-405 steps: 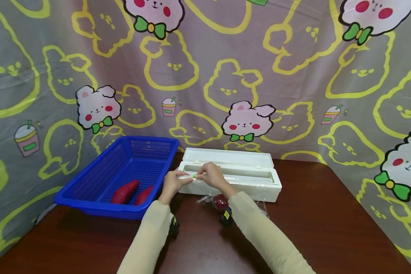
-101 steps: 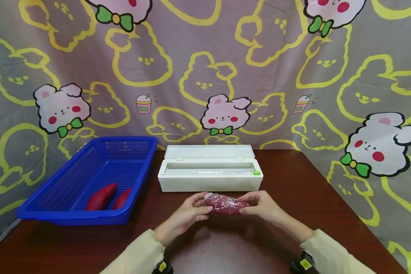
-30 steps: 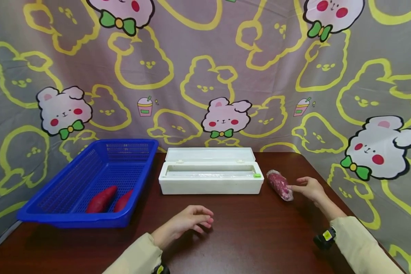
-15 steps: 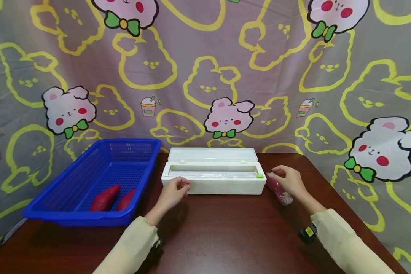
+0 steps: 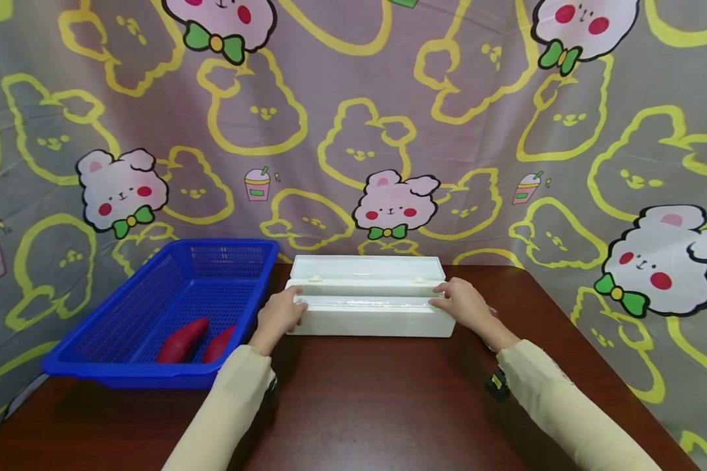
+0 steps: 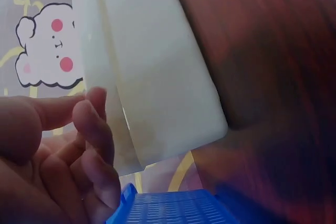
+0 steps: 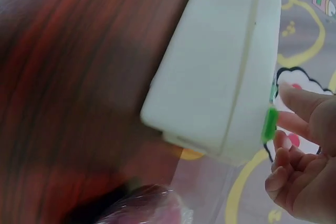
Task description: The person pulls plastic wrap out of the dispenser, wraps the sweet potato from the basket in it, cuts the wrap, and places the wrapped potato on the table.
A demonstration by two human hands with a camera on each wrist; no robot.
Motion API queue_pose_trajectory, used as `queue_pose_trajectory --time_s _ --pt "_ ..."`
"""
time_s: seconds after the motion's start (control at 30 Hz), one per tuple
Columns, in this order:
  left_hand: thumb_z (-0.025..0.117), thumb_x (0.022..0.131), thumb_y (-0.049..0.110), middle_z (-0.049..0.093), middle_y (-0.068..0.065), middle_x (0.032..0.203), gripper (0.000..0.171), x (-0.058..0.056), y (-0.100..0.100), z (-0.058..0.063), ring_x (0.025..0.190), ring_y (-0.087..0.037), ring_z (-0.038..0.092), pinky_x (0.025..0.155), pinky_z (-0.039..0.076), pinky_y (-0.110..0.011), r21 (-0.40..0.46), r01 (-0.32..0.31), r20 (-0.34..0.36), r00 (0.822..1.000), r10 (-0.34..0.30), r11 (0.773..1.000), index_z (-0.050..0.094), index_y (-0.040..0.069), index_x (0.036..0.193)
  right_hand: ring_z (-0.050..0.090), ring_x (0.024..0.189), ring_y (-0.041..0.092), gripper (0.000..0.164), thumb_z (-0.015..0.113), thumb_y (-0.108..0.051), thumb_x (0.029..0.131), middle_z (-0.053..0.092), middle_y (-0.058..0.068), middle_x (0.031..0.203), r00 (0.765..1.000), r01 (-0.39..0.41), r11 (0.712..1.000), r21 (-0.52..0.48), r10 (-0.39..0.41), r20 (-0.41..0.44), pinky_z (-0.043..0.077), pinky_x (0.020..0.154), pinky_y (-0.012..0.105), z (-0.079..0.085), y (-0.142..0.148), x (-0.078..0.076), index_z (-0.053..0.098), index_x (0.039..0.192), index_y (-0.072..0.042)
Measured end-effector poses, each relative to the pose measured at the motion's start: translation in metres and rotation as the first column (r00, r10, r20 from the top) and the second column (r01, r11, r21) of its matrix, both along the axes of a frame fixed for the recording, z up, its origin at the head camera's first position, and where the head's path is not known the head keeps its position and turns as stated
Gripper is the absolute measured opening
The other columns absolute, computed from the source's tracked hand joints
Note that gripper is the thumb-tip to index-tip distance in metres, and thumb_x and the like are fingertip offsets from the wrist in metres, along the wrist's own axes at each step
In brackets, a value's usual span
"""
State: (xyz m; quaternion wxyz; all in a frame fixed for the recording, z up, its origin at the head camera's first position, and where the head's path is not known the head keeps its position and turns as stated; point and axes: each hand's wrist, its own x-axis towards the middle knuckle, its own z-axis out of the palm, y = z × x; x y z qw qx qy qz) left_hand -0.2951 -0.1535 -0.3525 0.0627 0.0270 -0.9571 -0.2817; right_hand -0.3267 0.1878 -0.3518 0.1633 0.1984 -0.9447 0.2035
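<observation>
A long white cling film box (image 5: 377, 322) stands at the back of the table with its lid (image 5: 368, 268) up. My left hand (image 5: 279, 317) is at its left end, fingers curled, holding the front rim. At the right end my right hand (image 5: 465, 304) grips the same rim between thumb and fingers. A clear sheen of film shows along the strip between the hands. The green slider (image 7: 270, 124) sits by my right fingertips in the right wrist view. Below the box there lies a film-wrapped sweet potato (image 7: 152, 208), mostly hidden behind my right forearm in the head view.
To the left stands a blue mesh basket (image 5: 194, 288) with two red sweet potatoes (image 5: 182, 341) in it, close beside my left hand. A patterned cloth (image 5: 353, 131) hangs behind the brown table (image 5: 389, 405).
The wrapped sweet potato, held in both hands earlier, was laid to the box's right. Both hands have since moved to the box ends, and its opening looks narrower.
</observation>
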Motion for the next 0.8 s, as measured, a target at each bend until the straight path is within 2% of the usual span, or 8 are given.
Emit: queue_pose_trajectory --time_s 0.13,0.23,0.37,0.5,0.6,0.8 --pt "0.050 0.089 0.019 0.057 0.001 0.052 0.041 -0.004 -0.001 0.002 0.040 -0.013 0.054 0.057 0.043 -0.036 0.003 0.023 0.069 0.997 -0.023 1.000 0.046 0.009 0.129 0.053 0.066 0.022 0.016 0.070 -0.007 0.075 0.058 0.010 0.074 0.996 -0.082 0.996 -0.047 0.080 -0.048 0.044 0.057 0.034 0.001 -0.013 -0.002 0.068 0.086 0.004" --pt "0.048 0.090 0.019 0.058 0.001 0.052 0.040 -0.006 -0.003 0.003 0.041 -0.014 0.055 0.060 0.045 -0.038 -0.002 0.031 0.086 0.996 -0.030 1.000 0.047 0.007 0.129 0.056 0.060 0.019 0.010 0.067 -0.001 0.076 0.062 0.011 0.073 0.990 -0.140 0.980 -0.144 0.137 -0.035 0.046 0.054 0.032 0.000 -0.022 -0.003 0.067 0.084 0.006" --pt "0.046 0.090 0.018 0.059 0.000 0.052 0.038 -0.010 -0.004 0.002 0.041 -0.015 0.057 0.057 0.047 -0.035 0.048 0.025 0.126 0.992 -0.031 0.999 0.050 0.004 0.125 0.055 0.057 0.016 0.010 0.064 0.000 0.079 0.064 0.010 0.074 0.992 -0.111 0.967 -0.228 0.122 0.037 0.045 0.052 0.028 -0.004 -0.029 -0.005 0.067 0.086 0.006" --pt "0.046 0.089 0.018 0.060 -0.001 0.053 0.030 -0.012 -0.004 0.001 0.043 -0.016 0.058 0.051 0.049 -0.035 0.115 0.011 0.163 0.986 -0.030 0.993 0.060 0.007 0.112 0.057 0.068 0.021 0.007 0.064 0.000 0.077 0.065 0.011 0.075 0.996 -0.077 0.982 -0.174 0.082 0.023 0.046 0.059 0.032 -0.007 -0.030 -0.007 0.068 0.081 0.005" --pt "0.046 0.088 0.018 0.061 -0.001 0.054 0.025 -0.012 -0.005 0.002 0.043 -0.016 0.059 0.051 0.049 -0.036 0.139 -0.001 0.172 0.985 -0.023 0.990 0.065 0.009 0.100 0.058 0.069 0.023 0.006 0.063 0.002 0.076 0.065 0.012 0.073 0.997 -0.074 0.990 -0.122 0.075 0.002 0.047 0.060 0.034 -0.007 -0.028 -0.008 0.068 0.077 0.005" --pt "0.048 0.086 0.015 0.061 -0.002 0.054 0.021 -0.013 -0.006 0.005 0.045 -0.018 0.060 0.053 0.050 -0.037 0.155 -0.012 0.183 0.983 -0.017 0.988 0.066 0.007 0.092 0.052 0.061 0.017 0.011 0.059 0.006 0.075 0.062 0.007 0.067 0.986 -0.143 0.990 -0.016 0.141 -0.086 0.044 0.056 0.031 -0.007 -0.027 -0.008 0.067 0.069 0.001"
